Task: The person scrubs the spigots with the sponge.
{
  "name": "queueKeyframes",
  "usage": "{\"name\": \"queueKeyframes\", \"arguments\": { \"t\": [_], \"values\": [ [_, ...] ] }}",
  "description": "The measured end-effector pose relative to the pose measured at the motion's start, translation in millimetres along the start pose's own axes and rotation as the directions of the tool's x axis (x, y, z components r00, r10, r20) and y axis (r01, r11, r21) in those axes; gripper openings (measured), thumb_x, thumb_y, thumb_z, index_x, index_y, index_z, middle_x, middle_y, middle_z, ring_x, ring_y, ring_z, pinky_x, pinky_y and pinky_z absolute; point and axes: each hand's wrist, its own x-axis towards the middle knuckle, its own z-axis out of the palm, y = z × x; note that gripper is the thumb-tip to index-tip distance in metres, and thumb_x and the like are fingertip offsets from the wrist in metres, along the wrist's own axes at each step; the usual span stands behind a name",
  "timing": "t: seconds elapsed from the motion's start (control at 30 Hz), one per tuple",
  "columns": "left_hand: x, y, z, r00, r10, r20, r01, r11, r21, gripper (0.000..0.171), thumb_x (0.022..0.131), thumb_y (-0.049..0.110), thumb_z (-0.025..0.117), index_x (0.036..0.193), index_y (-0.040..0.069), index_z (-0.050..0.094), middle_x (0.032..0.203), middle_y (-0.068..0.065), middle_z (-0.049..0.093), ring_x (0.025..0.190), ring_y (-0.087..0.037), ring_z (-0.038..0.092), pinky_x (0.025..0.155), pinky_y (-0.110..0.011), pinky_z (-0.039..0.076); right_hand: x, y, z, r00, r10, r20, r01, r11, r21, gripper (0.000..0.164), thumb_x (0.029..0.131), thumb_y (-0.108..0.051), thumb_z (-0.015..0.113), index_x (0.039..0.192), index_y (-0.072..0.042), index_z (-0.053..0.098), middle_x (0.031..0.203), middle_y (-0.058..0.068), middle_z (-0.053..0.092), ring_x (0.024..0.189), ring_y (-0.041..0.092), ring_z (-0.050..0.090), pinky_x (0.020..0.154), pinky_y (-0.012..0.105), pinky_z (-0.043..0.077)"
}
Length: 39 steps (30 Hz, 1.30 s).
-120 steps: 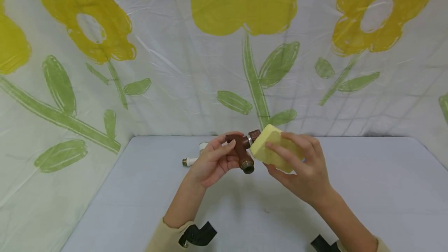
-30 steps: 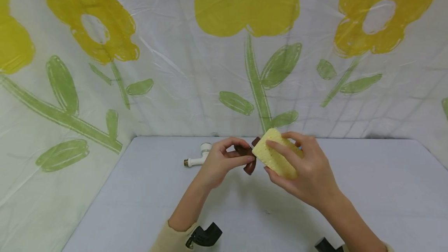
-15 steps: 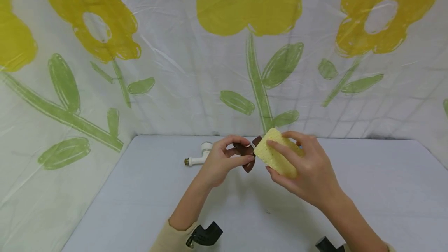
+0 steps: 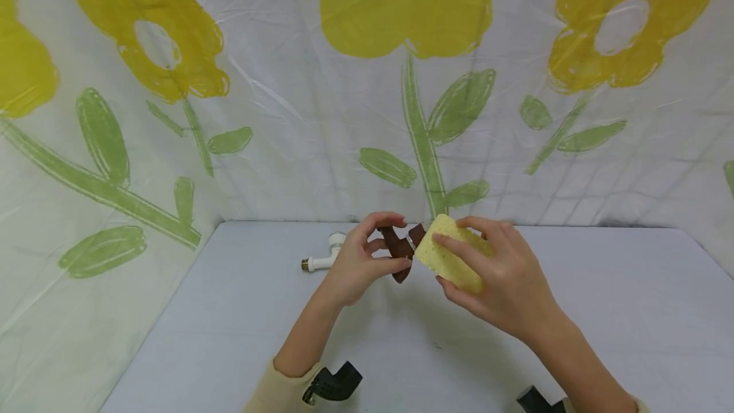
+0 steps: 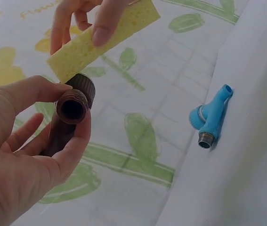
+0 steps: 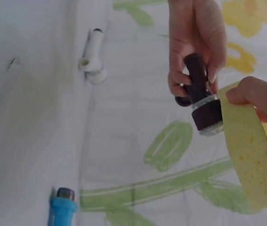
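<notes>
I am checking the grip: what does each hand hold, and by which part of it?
Left hand: brown tap, by its body. Right hand: yellow sponge, by opposite edges.

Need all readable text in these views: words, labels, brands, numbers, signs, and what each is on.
"Flow": faint yellow lettering on the flower-print sheet, left wrist view; any further letters unclear.
None readable on the brown tap, yellow sponge, white tap or blue tap.

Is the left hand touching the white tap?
Apart. The right wrist view shows a clear gap between the left hand and the white tap.
</notes>
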Motion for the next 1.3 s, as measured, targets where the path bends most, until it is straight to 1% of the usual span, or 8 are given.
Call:
{"name": "queueKeyframes", "arguments": {
  "t": [0.2, 0.47, 0.63, 0.77, 0.87, 1.0, 1.13, 1.3],
  "values": [
    [0.3, 1.2, -1.0, 0.999, 0.039, -0.029, -0.039, 0.999, 0.004, 0.075, 0.085, -0.019, 0.073, 0.152, 0.003, 0.046, 0.154, -0.015, 0.043, 0.105, -0.027, 0.068, 0.078, -0.027, 0.063, -1.9, 2.8, 1.3, 1.0, -0.026, 0.011, 0.026, 1.0, -0.009, 0.043, 0.103, -0.047, 0.05, 0.119, -0.018, 0.078, 0.118, 0.019, 0.064, 0.087, 0.038, 0.058, 0.069, 0.054, 0.051],
    [-0.4, 4.5, -6.3, 0.996, 0.021, -0.085, -0.024, 0.999, -0.044, 0.105, 0.085, -0.018, 0.074, 0.167, 0.028, 0.028, 0.174, 0.001, 0.021, 0.118, -0.041, 0.067, 0.083, -0.039, 0.065, 0.1, 3.5, -5.9, 0.997, -0.02, 0.073, 0.019, 1.0, 0.016, 0.044, 0.104, -0.049, 0.048, 0.12, -0.02, 0.077, 0.118, 0.016, 0.064, 0.09, 0.036, 0.059, 0.072, 0.051, 0.051],
    [-0.4, 5.5, -9.2, 0.994, -0.074, -0.081, 0.068, 0.995, -0.072, 0.104, 0.086, -0.018, 0.074, 0.167, 0.028, 0.029, 0.173, -0.003, 0.025, 0.119, -0.037, 0.069, 0.086, -0.038, 0.065, -0.3, 3.5, -10.8, 0.991, 0.006, 0.137, -0.013, 0.998, 0.055, 0.042, 0.103, -0.049, 0.051, 0.122, -0.021, 0.077, 0.121, 0.014, 0.065, 0.096, 0.035, 0.059, 0.08, 0.049, 0.051],
    [-1.0, 6.2, -10.9, 0.99, -0.116, -0.076, 0.112, 0.992, -0.056, 0.102, 0.085, -0.018, 0.075, 0.167, 0.026, 0.032, 0.172, -0.005, 0.028, 0.116, -0.036, 0.071, 0.084, -0.038, 0.065, -1.1, 3.9, -11.4, 0.985, -0.007, 0.173, -0.007, 0.997, 0.081, 0.034, 0.097, -0.041, 0.064, 0.123, -0.022, 0.077, 0.124, 0.011, 0.066, 0.103, 0.034, 0.059, 0.085, 0.05, 0.051],
    [-1.8, 6.6, -11.8, 0.991, -0.122, -0.061, 0.12, 0.992, -0.044, 0.102, 0.084, -0.018, 0.076, 0.166, 0.025, 0.033, 0.171, -0.004, 0.029, 0.116, -0.038, 0.071, 0.082, -0.039, 0.065, -1.3, 3.4, -10.8, 0.979, -0.028, 0.2, 0.008, 0.995, 0.097, 0.043, 0.084, -0.03, 0.079, 0.126, -0.024, 0.076, 0.126, 0.009, 0.066, 0.105, 0.032, 0.058, 0.085, 0.05, 0.052],
    [-2.0, 7.4, -11.7, 0.993, -0.117, -0.027, 0.117, 0.993, -0.012, 0.101, 0.084, -0.016, 0.077, 0.166, 0.023, 0.033, 0.171, -0.004, 0.029, 0.118, -0.039, 0.07, 0.083, -0.04, 0.065, -1.2, 1.7, -9.4, 0.974, -0.055, 0.219, 0.034, 0.995, 0.099, 0.062, 0.066, -0.02, 0.09, 0.127, -0.026, 0.075, 0.128, 0.007, 0.066, 0.105, 0.029, 0.057, 0.084, 0.05, 0.052],
    [-2.1, 8.5, -12.3, 0.995, -0.099, 0.011, 0.099, 0.995, 0.008, 0.098, 0.084, -0.017, 0.076, 0.165, 0.021, 0.035, 0.172, -0.007, 0.028, 0.116, -0.041, 0.071, 0.082, -0.041, 0.066, -1.1, 0.6, -8.5, 0.974, -0.066, 0.216, 0.047, 0.995, 0.09, 0.066, 0.062, -0.018, 0.092, 0.125, -0.026, 0.076, 0.128, 0.006, 0.066, 0.105, 0.03, 0.057, 0.083, 0.051, 0.052],
    [-3.8, 10.4, -13.8, 0.991, -0.101, 0.093, 0.099, 0.995, 0.026, 0.096, 0.085, -0.015, 0.075, 0.164, 0.023, 0.036, 0.173, -0.005, 0.023, 0.119, -0.04, 0.069, 0.081, -0.042, 0.066, -1.3, 0.0, -8.2, 0.973, -0.066, 0.222, 0.045, 0.994, 0.1, 0.063, 0.064, -0.02, 0.09, 0.126, -0.027, 0.076, 0.128, 0.006, 0.066, 0.106, 0.03, 0.057, 0.083, 0.052, 0.053]
  ]
}}
